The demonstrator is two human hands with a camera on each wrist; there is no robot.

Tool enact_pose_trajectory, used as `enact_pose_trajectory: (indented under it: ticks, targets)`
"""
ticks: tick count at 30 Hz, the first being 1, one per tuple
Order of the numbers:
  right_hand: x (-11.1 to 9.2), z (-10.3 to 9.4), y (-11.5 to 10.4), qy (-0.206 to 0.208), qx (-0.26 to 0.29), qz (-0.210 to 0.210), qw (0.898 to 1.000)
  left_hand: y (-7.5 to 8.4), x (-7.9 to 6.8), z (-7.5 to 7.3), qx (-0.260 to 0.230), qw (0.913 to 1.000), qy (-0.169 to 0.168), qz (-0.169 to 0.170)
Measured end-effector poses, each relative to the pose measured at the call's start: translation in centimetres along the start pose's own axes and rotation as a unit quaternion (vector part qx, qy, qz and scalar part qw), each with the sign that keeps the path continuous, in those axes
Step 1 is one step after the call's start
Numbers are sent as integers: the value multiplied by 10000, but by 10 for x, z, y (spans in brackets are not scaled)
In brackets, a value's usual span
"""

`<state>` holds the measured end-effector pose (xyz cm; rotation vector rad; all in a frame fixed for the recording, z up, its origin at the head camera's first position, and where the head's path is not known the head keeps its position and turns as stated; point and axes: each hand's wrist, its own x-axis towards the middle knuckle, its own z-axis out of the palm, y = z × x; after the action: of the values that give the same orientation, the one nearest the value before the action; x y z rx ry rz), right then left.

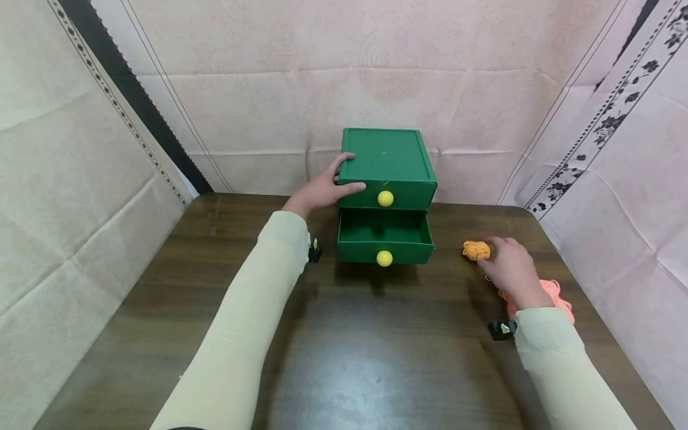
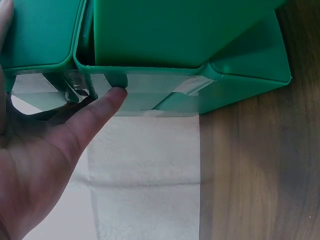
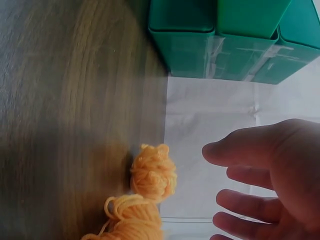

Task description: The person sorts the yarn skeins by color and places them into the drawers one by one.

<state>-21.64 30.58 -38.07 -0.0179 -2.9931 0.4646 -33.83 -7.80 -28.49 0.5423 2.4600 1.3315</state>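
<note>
A small green drawer cabinet (image 1: pixel 380 154) with yellow round knobs stands towards the back of the table. One drawer (image 1: pixel 384 252) below the top one is pulled out and looks bare inside. My left hand (image 1: pixel 322 190) rests against the cabinet's left side, a finger over the top edge and the thumb near the front. In the left wrist view its thumb (image 2: pixel 107 102) touches the cabinet's side. My right hand (image 1: pixel 513 267) hovers, fingers spread, beside a yellow-orange yarn ball (image 1: pixel 475 250). A gap shows between hand and ball (image 3: pixel 154 172) in the right wrist view.
A pink-orange yarn skein (image 1: pixel 558 295) lies on the table partly under the right wrist. The brown wooden table (image 1: pixel 344 346) has pale patterned cloth (image 1: pixel 376 71) hanging behind it and at both sides. Small black devices (image 1: pixel 314 249) sit on the wrists.
</note>
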Motion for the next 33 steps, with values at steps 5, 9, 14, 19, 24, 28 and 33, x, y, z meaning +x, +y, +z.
enact_pose_trajectory:
  ticks: [5, 9, 14, 19, 24, 28, 33]
  targets:
    - [-2, 0, 6, -87, -53, -6, 9999, 0, 0, 1, 10, 10000, 11, -45]
    - [-2, 0, 10, -241, -51, 101, 9996, 0, -1, 2, -7, 10000, 20, -63]
    - [-2, 0, 17, -465, -148, 103, 9988, 1, -2, 2, -34, 10000, 5, -82]
    - [-2, 1, 24, -699, -223, 132, 9972, 0, 0, 1, -65, 9999, -9, -106]
    - [-1, 1, 31, -824, -214, 189, 9962, -2, 2, 0, -143, 9998, -26, -100]
    - [0, 1, 34, -985, -166, 239, 9947, -2, 3, 0, -125, 9999, 4, -86]
    - [-2, 2, 37, -1276, -126, 444, 9907, -1, 3, 1, -77, 9999, 21, -81]
